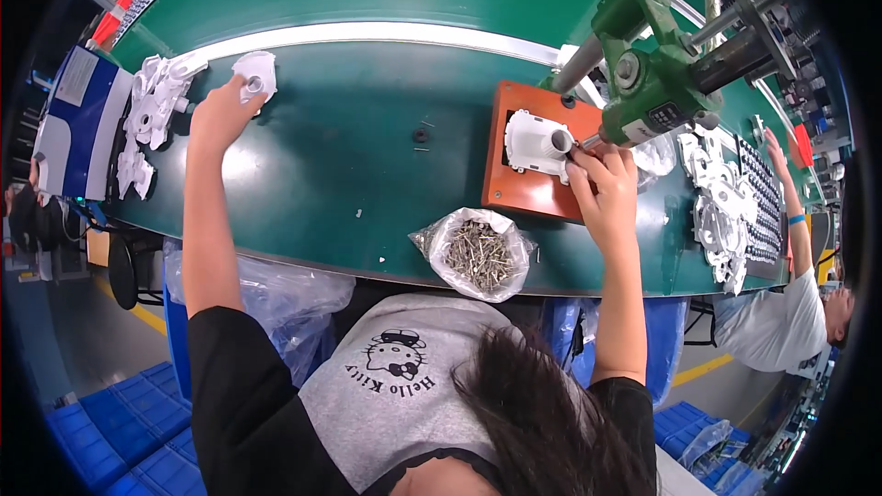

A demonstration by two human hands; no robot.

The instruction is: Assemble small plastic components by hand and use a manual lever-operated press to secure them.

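Note:
At the far left of the bench my left hand is closed on the edge of a white plastic part with a round tube on it. To the right, another white plastic housing lies on an orange fixture block, its short round tube facing up. My right hand is beside that tube with thumb and fingers pinched together; something small and dark shows at the fingertips, too small to name. Just above my right fingers is the tip of a green press.
A plastic bag of metal pins stands at the bench's near edge. White parts are heaped left by a blue-and-white box. More white parts lie right, beside a tray of dark pieces. A co-worker's arm reaches in there.

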